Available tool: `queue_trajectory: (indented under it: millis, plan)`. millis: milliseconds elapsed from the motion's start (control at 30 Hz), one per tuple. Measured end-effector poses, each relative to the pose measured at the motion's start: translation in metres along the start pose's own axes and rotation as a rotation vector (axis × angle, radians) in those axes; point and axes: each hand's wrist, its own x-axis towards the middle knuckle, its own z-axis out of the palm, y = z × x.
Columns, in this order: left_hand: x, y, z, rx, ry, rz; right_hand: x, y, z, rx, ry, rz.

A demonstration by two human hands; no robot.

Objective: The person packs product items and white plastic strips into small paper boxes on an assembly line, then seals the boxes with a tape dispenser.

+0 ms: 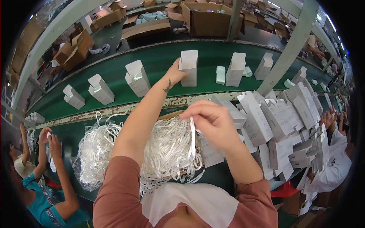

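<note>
I log left hand (176, 73), nearer, gripping a box (189, 70), long axis upright, at eleven o'clock from right hand (211, 121), which pinches a strap (192, 131).

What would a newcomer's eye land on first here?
Probably the tangled heap of white straps in the middle, with the right hand pinching a strand at its upper right. Above it, the left hand holds a flap-up white carton on the green conveyor belt. The jumbled pile of white cartons at right also stands out.
</note>
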Motion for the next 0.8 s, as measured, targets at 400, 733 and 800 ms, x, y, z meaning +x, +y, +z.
queue_trajectory:
  millis: [400, 733, 800]
  plan:
    - [-0.106, 0.123, -0.022, 0.338, -0.253, 0.368, 0.008, 0.002, -0.042, -0.095, 0.725, -0.461]
    - [-0.15, 0.13, -0.027, 0.199, -0.324, 0.327, 0.024, 0.0, -0.028, -0.865, 0.449, -0.672]
    - [-0.147, 0.123, -0.033, 0.056, -0.175, 0.265, 0.03, -0.002, -0.024, -0.93, 0.292, -0.583]
